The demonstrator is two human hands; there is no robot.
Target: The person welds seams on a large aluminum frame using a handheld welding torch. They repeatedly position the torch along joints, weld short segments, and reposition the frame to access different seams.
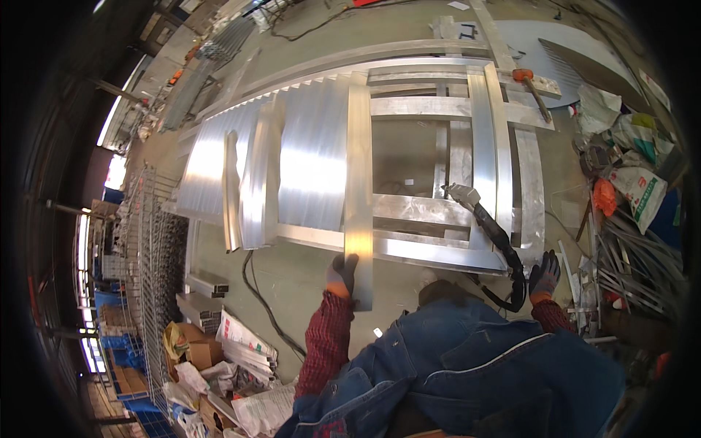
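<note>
My gloved left hand (342, 274) grips the near end of a long, shiny metal plank (358, 160), with the thumb on top. The plank lies across a rectangular metal frame (431, 247) and overhangs its near side. My gloved right hand (545, 275) is open with fingers extended, beside the frame's near right corner. Between the hands, a welding torch (463, 194) with a black-wrapped cable (499, 242) rests over the frame. Left of the plank, ribbed metal sheeting (314, 157) covers the frame, and loose metal strips (257, 179) lie on that sheeting.
An orange-headed mallet (533, 93) lies at the frame's far right. Bags (637, 191) and metal offcuts (642, 259) crowd the right side. At left stand a wire rack (139, 252) and cardboard boxes (197, 350). A black cable (264, 310) crosses the floor.
</note>
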